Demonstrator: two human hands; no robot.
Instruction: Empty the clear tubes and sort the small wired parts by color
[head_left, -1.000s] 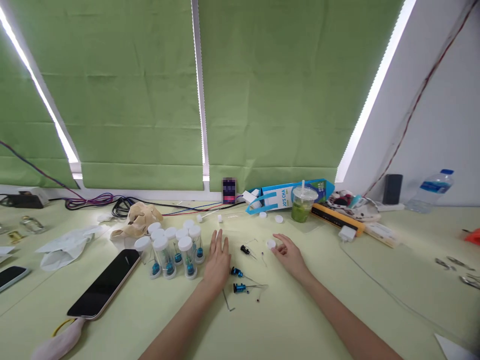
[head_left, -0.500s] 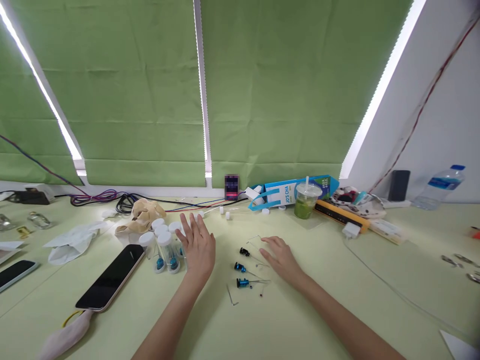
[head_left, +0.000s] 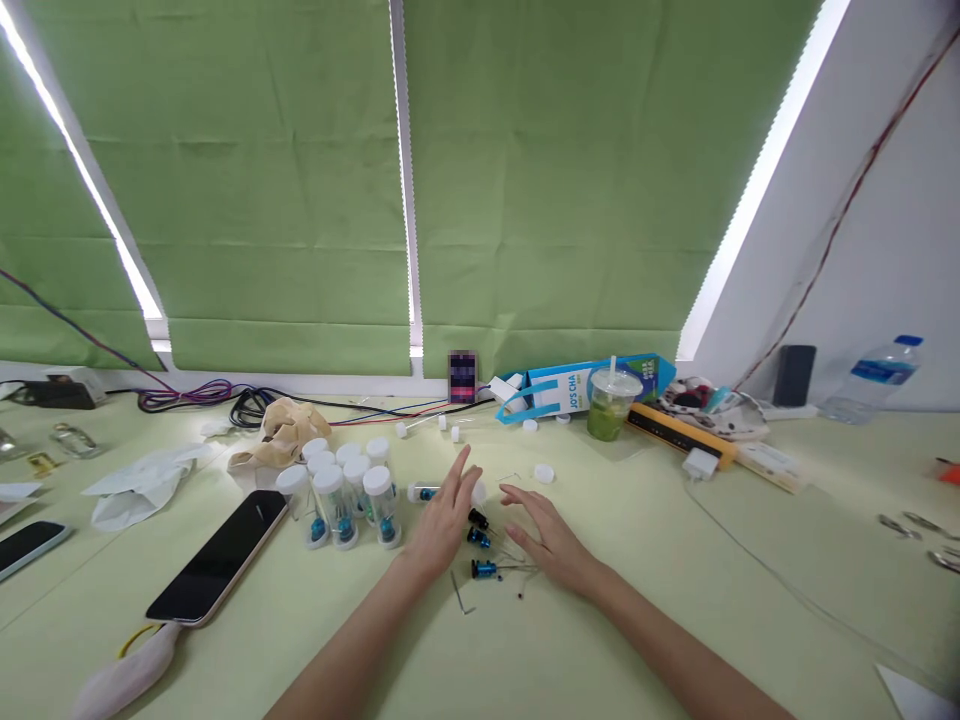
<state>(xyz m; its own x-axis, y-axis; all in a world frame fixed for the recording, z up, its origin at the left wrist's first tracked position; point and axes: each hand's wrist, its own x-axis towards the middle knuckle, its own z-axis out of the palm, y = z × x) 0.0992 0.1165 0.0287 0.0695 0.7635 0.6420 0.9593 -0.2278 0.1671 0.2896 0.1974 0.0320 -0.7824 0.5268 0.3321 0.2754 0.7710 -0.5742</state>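
My left hand has its fingers stretched out, over or just in front of a clear vial lying on its side. The hand hides the vial's middle, so I cannot tell whether they touch. My right hand is open, fingers apart, beside several small parts with thin metal stems. Between the hands lie a blue part, a second blue part and a black part. An L-shaped hex key lies nearer me. Beyond my right hand rests a white cap.
Capped vials holding blue pieces stand at left, beside a large phone. A green drink cup, a blue-and-white bag and a yellow-orange bar line the back. A white cable crosses the right side.
My left hand has moved right, from the standing vials to the small parts. A vial now lies on its side there and a white cap lies beyond. My right hand has shifted slightly.
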